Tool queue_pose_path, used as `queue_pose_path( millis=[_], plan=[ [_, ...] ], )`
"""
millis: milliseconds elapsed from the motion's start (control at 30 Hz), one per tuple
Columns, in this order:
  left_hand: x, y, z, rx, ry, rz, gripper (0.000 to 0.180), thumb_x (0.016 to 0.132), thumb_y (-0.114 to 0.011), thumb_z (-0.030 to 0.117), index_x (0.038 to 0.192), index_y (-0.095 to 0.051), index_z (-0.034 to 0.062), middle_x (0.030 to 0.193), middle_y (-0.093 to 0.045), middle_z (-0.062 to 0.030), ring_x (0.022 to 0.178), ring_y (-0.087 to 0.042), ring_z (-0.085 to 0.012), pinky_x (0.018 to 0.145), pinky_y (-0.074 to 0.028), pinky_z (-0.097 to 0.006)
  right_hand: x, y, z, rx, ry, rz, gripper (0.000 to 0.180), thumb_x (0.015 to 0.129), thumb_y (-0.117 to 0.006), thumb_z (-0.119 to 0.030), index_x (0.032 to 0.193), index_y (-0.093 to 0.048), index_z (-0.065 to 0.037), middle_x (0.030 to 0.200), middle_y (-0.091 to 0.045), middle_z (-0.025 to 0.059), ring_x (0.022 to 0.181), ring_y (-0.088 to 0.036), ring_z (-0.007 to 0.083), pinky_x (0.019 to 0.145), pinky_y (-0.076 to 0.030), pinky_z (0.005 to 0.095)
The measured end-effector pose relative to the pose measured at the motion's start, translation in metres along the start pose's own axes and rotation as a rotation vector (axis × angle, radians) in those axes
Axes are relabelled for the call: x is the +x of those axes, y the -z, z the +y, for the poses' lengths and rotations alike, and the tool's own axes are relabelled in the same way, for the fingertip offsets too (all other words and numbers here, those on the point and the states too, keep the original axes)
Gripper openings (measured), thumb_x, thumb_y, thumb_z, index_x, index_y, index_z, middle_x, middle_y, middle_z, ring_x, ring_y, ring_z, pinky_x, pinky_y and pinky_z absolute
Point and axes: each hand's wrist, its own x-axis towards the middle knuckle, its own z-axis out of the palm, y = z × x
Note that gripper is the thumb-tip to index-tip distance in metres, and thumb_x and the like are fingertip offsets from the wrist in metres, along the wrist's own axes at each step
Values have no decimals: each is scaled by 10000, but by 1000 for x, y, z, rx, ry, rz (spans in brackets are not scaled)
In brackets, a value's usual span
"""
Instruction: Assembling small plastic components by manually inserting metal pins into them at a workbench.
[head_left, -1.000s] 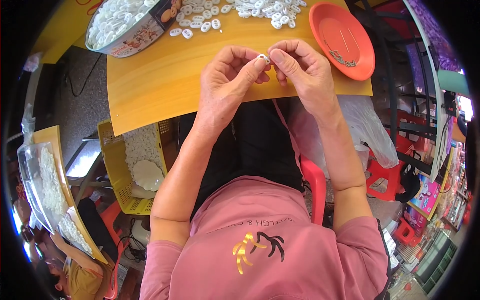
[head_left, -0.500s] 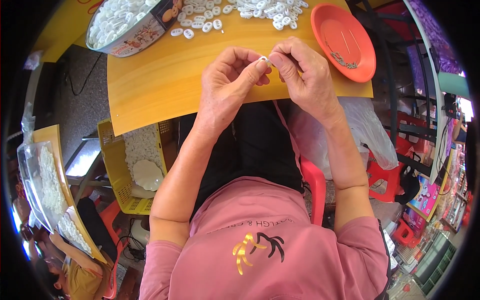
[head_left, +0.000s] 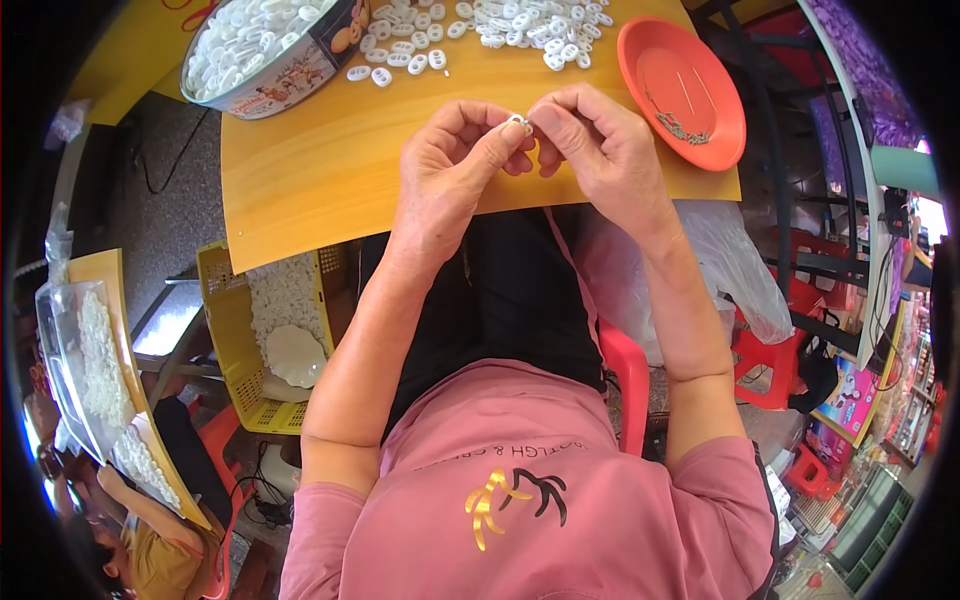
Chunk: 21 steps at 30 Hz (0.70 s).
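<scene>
My left hand (head_left: 452,160) is closed, its thumb and forefinger pinching a small white plastic piece (head_left: 517,120) above the near part of the yellow table. From the other side, my right hand (head_left: 606,145) meets it with thumb and forefinger pressed together at the piece's edge. Whatever those right fingertips grip is too small and covered to name. Beyond my hands lie several loose white oval plastic pieces with holes (head_left: 402,47), and a denser pile (head_left: 540,25) of them sits farther back. A red oval plate (head_left: 724,130) at the right holds small dark metal bits (head_left: 683,128) and two thin sticks.
A printed tin (head_left: 283,90) full of white pieces stands on the table (head_left: 300,190) at far left. Below the table's left side is a yellow crate (head_left: 232,350) with white pieces. A plastic bag (head_left: 735,265) hangs at right. Another person (head_left: 165,555) works at lower left.
Both hands have shifted slightly nearer to me and left, still together at the white piece. The view has tilted a little, so the table's contents appear slightly lower.
</scene>
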Motion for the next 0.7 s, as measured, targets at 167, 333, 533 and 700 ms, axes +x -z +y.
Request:
queue_pose_path(
  millis=[167,333,533,700],
  plan=[
    [1,1,1,-21,22,5,182,924,-659,137,997,-607,-22,866,-669,-70,763,-624,-119,724,-504,-250,0,4,-6,-95,67,21,144,933,-635,-131,943,-620,12,735,-629,65,603,-622,128,538,-491,255],
    [2,-1,2,3,13,-3,178,924,-655,135,989,-604,-23,844,-664,-65,755,-623,-116,715,-502,-247,10,14,-3,-442,425,-10,112,892,-658,-89,921,-610,7,791,-615,106,660,-627,237,573,-495,320],
    [0,0,3,62,25,-5,151,928,-647,122,969,-602,-16,828,-652,-51,751,-621,-107,695,-505,-241,11,8,-6,-526,452,-108,102,897,-612,-47,866,-533,10,792,-550,144,691,-588,325,583,-472,387],
    [-1,-1,5,107,37,-22,146,933,-643,124,963,-598,-11,829,-652,-47,753,-620,-101,695,-506,-239,10,8,-4,-517,435,-130,109,904,-605,-59,866,-528,8,785,-551,143,678,-588,334,573,-468,403]
  ],
)
